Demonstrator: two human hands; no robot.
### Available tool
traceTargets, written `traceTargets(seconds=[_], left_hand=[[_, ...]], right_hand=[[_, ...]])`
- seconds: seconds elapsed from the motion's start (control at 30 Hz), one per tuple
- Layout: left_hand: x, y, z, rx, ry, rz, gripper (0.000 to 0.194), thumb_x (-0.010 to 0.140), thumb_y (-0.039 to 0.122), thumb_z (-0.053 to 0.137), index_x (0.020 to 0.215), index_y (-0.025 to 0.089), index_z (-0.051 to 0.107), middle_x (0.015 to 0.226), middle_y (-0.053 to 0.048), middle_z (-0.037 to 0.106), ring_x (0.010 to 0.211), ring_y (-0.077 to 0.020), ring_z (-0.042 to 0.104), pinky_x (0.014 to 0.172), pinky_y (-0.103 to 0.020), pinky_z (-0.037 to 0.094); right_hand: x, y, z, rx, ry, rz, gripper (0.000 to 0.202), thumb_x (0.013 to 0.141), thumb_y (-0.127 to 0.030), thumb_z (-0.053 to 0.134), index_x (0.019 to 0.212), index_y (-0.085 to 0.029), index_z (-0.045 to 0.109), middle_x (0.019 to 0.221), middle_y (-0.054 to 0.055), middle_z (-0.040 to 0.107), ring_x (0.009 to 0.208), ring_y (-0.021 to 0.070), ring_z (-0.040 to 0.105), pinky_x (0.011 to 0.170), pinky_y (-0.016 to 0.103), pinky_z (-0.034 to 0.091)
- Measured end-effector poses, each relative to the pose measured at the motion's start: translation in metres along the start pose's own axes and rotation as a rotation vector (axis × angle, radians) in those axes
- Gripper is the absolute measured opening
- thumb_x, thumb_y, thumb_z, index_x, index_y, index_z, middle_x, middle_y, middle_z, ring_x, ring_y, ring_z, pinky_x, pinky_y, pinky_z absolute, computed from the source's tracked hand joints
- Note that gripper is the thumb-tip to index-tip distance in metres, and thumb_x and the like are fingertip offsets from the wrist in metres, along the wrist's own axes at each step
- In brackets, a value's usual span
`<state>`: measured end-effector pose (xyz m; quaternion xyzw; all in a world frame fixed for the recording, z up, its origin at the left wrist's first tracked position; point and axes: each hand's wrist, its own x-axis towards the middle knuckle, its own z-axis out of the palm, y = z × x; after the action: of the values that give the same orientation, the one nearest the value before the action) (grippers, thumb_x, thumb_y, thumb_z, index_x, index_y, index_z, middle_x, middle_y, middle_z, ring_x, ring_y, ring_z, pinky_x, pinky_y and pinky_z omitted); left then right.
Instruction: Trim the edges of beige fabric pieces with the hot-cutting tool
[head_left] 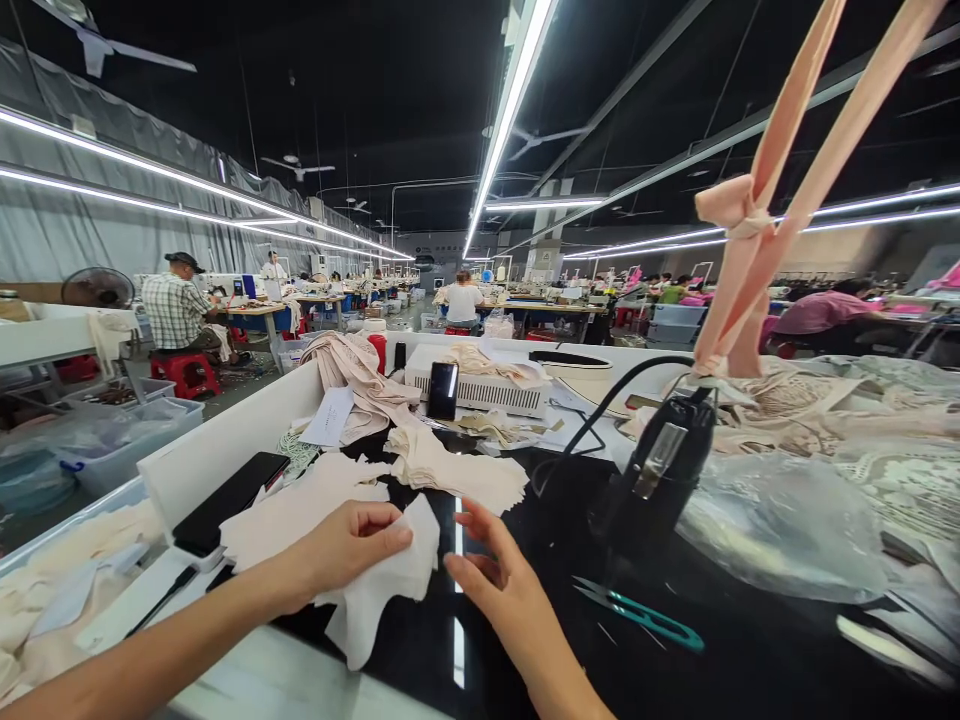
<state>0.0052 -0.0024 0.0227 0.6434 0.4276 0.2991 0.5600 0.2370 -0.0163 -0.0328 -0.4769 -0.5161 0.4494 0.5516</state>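
At the lower centre of the frame, the left hand point(352, 545) pinches a white cloth piece point(384, 595) between thumb and fingers near its upper edge; gripped there, the limp fabric hangs down over the glossy black bench point(427, 660). The right hand point(499, 575), just right of it, has its fingers curved and parted, with nothing between them and a narrow gap to the cloth; that curl seems suited to a thin edge.

Right of the hands, teal snips point(649, 617) lie flat, within easy reach of the right hand, which is probably why they are there. Past the left hand, a pale cloth pile point(292, 515) spreads flat, and a cream stack point(457, 470) sits beyond the fingertips, its layers laid together, presumably to keep like pieces in order. A dark tablet-like slab point(232, 500) rests by the left border, out of the hands' way.

Farther back, right of centre, a black device point(664, 465) stands below a knotted pink strap point(750, 240), which may serve to hang or steady it; whether it bears weight I cannot tell. An upright phone point(442, 390) appears propped against a vented white box point(495, 385). Beyond, at upper left, a person in a checked shirt point(176, 305) sits on a red stool point(184, 375).
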Motion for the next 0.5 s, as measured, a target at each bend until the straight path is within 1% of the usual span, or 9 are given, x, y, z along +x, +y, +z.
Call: traceTargets(seconds=[0.03,0.07,0.1,0.13,0.2,0.27,0.3,0.4,0.5], left_hand=[[-0.002,0.003,0.000,0.029,-0.013,-0.001,0.073,0.071,0.087,0.077,0.085,0.017,0.066,0.075,0.002,0.058,0.070,-0.0141,0.047,0.063,-0.024,0.033],[-0.003,0.005,0.000,0.054,-0.030,-0.008,0.072,0.071,0.087,0.076,0.086,0.017,0.066,0.075,0.002,0.057,0.070,-0.0141,0.046,0.063,-0.024,0.032],[-0.004,0.007,-0.001,0.071,-0.048,-0.019,0.072,0.072,0.087,0.075,0.088,0.017,0.066,0.076,0.002,0.056,0.070,-0.0143,0.046,0.063,-0.025,0.032],[-0.005,0.009,-0.001,0.085,-0.063,-0.027,0.072,0.073,0.087,0.074,0.089,0.018,0.066,0.077,0.002,0.056,0.070,-0.0145,0.045,0.063,-0.025,0.032],[-0.007,0.009,-0.003,0.098,-0.083,-0.029,0.073,0.074,0.089,0.071,0.090,0.018,0.065,0.078,0.002,0.054,0.071,-0.0145,0.044,0.063,-0.025,0.031],[-0.007,0.007,-0.004,0.097,-0.084,-0.020,0.074,0.075,0.090,0.069,0.089,0.018,0.062,0.078,0.002,0.052,0.071,-0.0142,0.042,0.063,-0.025,0.029],[-0.007,0.005,-0.004,0.098,-0.075,-0.019,0.074,0.075,0.091,0.069,0.088,0.018,0.061,0.077,0.003,0.050,0.070,-0.0139,0.040,0.062,-0.025,0.028],[-0.006,-0.001,-0.002,0.104,-0.031,-0.029,0.071,0.075,0.088,0.070,0.082,0.019,0.056,0.073,0.004,0.045,0.067,-0.0129,0.036,0.058,-0.024,0.026],[-0.006,-0.004,0.000,0.098,0.005,-0.017,0.066,0.078,0.083,0.072,0.080,0.019,0.058,0.072,0.004,0.048,0.066,-0.0128,0.038,0.058,-0.023,0.028]], right_hand=[[-0.002,-0.004,0.003,-0.005,-0.109,-0.013,0.078,0.065,-0.062,0.093,0.133,-0.028,0.073,0.129,0.009,0.075,0.129,0.0336,0.063,0.110,0.043,0.049],[-0.005,-0.007,0.007,0.000,-0.235,-0.014,0.076,0.066,-0.063,0.092,0.131,-0.027,0.075,0.126,0.008,0.076,0.126,0.0337,0.064,0.111,0.044,0.048],[-0.008,-0.010,0.011,0.013,-0.356,-0.004,0.069,0.068,-0.065,0.091,0.124,-0.026,0.079,0.119,0.008,0.078,0.120,0.0330,0.067,0.109,0.043,0.048],[-0.011,-0.012,0.014,0.029,-0.453,0.012,0.061,0.070,-0.066,0.089,0.115,-0.025,0.082,0.111,0.007,0.079,0.112,0.0312,0.068,0.105,0.041,0.049],[-0.016,-0.013,0.019,0.066,-0.561,0.058,0.053,0.073,-0.069,0.087,0.096,-0.022,0.085,0.094,0.004,0.076,0.093,0.0252,0.067,0.092,0.035,0.051],[-0.019,-0.013,0.023,0.093,-0.589,0.107,0.052,0.072,-0.069,0.088,0.089,-0.021,0.085,0.085,0.001,0.072,0.082,0.0200,0.061,0.084,0.031,0.048],[-0.020,-0.012,0.024,0.110,-0.595,0.130,0.051,0.072,-0.069,0.088,0.089,-0.020,0.085,0.083,0.001,0.070,0.080,0.0186,0.059,0.082,0.030,0.047],[-0.021,-0.008,0.026,0.122,-0.612,0.187,0.055,0.067,-0.069,0.091,0.086,-0.019,0.081,0.076,-0.001,0.066,0.073,0.0153,0.054,0.075,0.027,0.044],[-0.021,-0.003,0.027,0.070,-0.609,0.240,0.059,0.061,-0.071,0.091,0.081,-0.018,0.076,0.066,-0.003,0.058,0.062,0.0116,0.048,0.062,0.025,0.040]])
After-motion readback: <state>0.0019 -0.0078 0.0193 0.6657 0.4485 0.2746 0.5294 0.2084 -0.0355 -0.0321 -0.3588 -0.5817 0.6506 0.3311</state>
